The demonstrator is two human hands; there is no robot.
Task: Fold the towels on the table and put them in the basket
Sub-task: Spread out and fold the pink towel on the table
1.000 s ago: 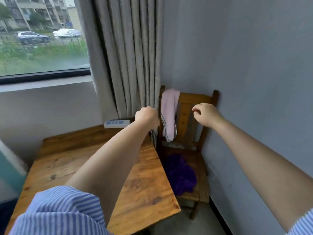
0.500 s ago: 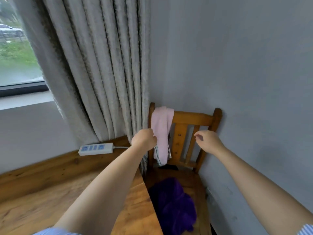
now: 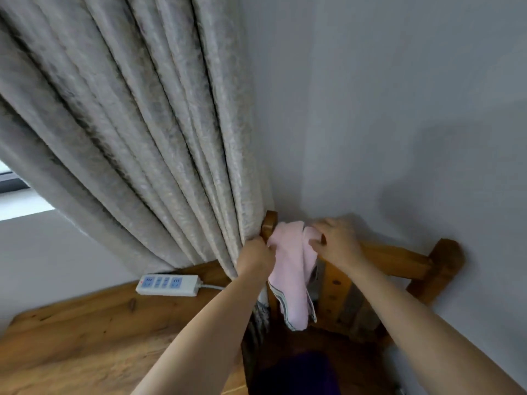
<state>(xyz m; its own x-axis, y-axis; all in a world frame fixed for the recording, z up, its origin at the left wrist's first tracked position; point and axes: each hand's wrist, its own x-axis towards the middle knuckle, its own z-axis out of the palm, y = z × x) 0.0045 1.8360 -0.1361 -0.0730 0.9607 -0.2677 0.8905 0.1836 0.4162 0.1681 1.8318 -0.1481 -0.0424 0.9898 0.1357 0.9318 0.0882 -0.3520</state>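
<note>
- Two hands are on one pink towel [image 3: 291,269], which hangs over the top rail of the wooden chair [image 3: 393,259] at about 12 o'clock from me.
- My left hand [image 3: 255,258] is curled at the towel's left edge, beside the chair post; it seems to pinch the cloth, though blur hides the fingertips.
- My right hand [image 3: 338,242] grips the bunched fold at 1 o'clock, on top of the rail.
- I read the towel's long axis as vertical, its striped end dangling toward 6 o'clock, so the lift should go straight up off the rail.
- Both hands are equally near; the table [image 3: 85,337] lies at 8 o'clock, with a power strip [image 3: 168,285] on its far edge.
- No basket is in view.
</note>
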